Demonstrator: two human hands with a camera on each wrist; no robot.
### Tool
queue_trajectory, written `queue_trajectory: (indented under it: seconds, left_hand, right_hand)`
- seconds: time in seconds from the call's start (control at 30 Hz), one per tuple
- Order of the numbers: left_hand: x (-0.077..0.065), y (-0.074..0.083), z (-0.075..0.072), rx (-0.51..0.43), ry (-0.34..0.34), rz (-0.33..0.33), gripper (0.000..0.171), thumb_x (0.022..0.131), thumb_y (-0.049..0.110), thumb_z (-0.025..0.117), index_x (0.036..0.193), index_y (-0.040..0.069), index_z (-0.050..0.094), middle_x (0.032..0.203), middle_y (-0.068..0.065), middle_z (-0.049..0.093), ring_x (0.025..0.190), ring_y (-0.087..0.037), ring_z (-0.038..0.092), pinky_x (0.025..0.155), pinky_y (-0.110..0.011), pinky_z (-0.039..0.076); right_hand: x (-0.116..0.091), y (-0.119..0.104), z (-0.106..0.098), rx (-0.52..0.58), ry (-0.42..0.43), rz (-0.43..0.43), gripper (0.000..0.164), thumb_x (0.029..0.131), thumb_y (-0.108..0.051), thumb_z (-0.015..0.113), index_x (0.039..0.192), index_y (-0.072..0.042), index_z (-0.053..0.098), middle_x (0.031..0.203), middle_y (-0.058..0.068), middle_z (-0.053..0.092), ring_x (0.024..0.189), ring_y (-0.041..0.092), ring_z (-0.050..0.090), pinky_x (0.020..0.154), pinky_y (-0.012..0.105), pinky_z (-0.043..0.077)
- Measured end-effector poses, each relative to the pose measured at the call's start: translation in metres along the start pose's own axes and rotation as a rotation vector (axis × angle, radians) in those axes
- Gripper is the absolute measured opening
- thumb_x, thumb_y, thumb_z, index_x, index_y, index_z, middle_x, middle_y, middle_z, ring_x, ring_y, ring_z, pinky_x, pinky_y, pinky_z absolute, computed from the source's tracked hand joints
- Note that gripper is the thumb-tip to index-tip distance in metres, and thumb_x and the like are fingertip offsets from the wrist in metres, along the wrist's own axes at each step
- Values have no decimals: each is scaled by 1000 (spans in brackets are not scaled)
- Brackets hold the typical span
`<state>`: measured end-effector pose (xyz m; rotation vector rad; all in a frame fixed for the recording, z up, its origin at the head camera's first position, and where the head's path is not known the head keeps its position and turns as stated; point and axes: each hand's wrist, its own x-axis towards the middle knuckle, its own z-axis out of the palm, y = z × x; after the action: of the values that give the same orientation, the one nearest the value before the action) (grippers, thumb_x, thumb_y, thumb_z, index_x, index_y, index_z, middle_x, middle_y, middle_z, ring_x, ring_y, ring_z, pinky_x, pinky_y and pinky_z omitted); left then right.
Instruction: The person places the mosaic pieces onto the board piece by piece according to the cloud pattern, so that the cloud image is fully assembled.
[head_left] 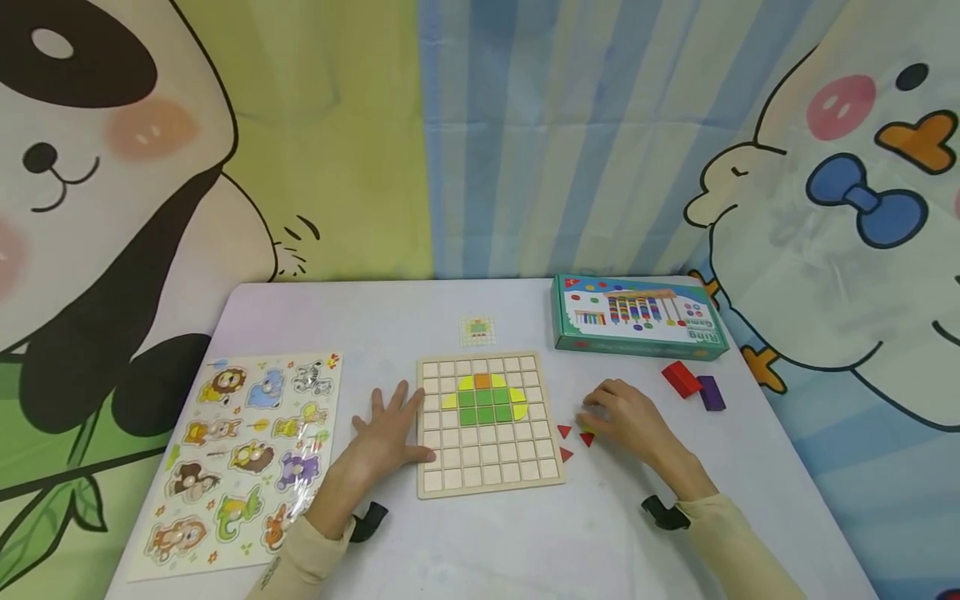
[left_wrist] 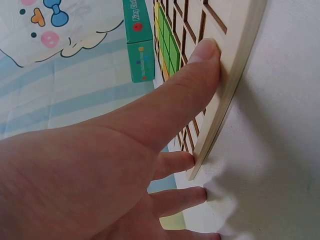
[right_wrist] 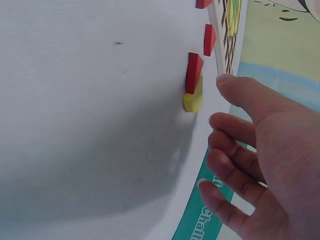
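A wooden grid board (head_left: 487, 487) lies in the middle of the white table, with green tiles (head_left: 483, 407), an orange tile (head_left: 482, 381) and yellow rounded tiles (head_left: 518, 394) set in its upper part. My left hand (head_left: 378, 442) is spread at its left edge, the thumb (left_wrist: 202, 62) resting on the frame. Just right of the board lie red triangle pieces (head_left: 566, 454), one of them against a yellow piece (right_wrist: 192, 102). Beside these hovers my right hand (head_left: 626, 419), fingers loosely bent and nothing between thumb and fingertips in the right wrist view.
Behind the board lies a small pattern card (head_left: 477, 331). A green toy box (head_left: 637, 317) stands at the back right, with a red block (head_left: 682, 379) and a purple block (head_left: 711, 393) in front of it. An animal picture board (head_left: 247, 467) covers the left side.
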<state>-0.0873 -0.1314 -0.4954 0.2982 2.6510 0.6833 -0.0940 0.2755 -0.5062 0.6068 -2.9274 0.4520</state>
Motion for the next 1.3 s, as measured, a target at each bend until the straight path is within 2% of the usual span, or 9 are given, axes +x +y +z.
queue_trajectory:
  seconds: [0.27,0.5,0.67,0.77,0.9,1.0,1.1,1.3]
  left_hand:
    - [-1,2,-2,-8,1,1,102,79,37,85,160,8,30,167,-27,14,147,-64,2,100,-90,11]
    - [0,0,1,-32,-6,-2,103,79,36,85,160,8,29,168,-26,11,148,-62,-1,101,-90,9]
    - [0,-1,1,-24,-1,0,103,78,37,86,160,8,29,168,-26,12,148,-62,-1,100,-90,10]
    - [0,0,1,-24,4,-1,103,78,36,86,160,8,30,168,-26,13,148,-62,0,100,-90,10]
    - [0,0,1,-25,4,0,103,78,36,86,160,8,30,167,-26,13,148,-62,0,100,-90,10]
    - [-1,0,0,-21,5,4,103,78,36,86,160,8,29,168,-26,12,148,-62,0,100,-90,10]
    - [-1,0,-1,-21,6,5,103,79,36,86,160,8,29,168,-26,12,148,-62,0,100,-90,10]
    - [-1,0,-1,-27,0,3,103,79,36,86,160,8,29,168,-26,12,148,-62,-1,100,-90,10]
  right_hand:
    - [-9,-1,2,-94,-31,78,36,74,-44,90,81,-14,72,77,-4,61,71,11,52,66,29,53]
    - [-6,-4,4,-96,-74,76,31,76,-38,89,89,-13,75,83,-5,64,75,10,54,71,30,56]
    - [-1,-5,7,-68,-84,52,24,78,-31,89,89,-15,75,86,-5,65,77,10,56,74,32,57]
    - [0,-6,6,-59,-75,47,26,78,-31,89,92,-14,76,89,-4,67,79,11,59,75,33,58]
    - [-4,-6,2,-68,-88,95,35,76,-38,89,99,-13,77,93,-1,68,84,14,61,78,35,59]
    - [-7,-5,-1,-60,-99,116,35,77,-37,89,99,-13,78,94,0,70,86,15,63,80,37,60]
    - [-10,-5,-2,-50,-94,97,31,77,-33,90,98,-13,78,94,0,70,87,15,64,80,37,60]
    - [-11,-4,0,-76,-55,-3,29,74,-26,92,93,-10,77,91,0,69,79,11,62,74,32,60]
